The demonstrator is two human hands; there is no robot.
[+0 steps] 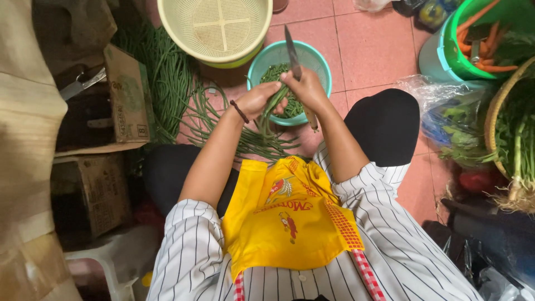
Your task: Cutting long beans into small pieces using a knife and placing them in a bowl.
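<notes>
My left hand grips a bunch of long green beans that hangs down toward my lap. My right hand holds a knife with its blade pointing up and away, its handle sticking out below the hand. Both hands meet above a teal bowl that holds cut green bean pieces. A dark band circles my left wrist.
A pale yellow colander sits beyond the bowl. Long beans lie heaped on the pink tiled floor at left, beside cardboard boxes. At right are a green bucket with carrots, a plastic bag of greens and a basket of leafy stalks.
</notes>
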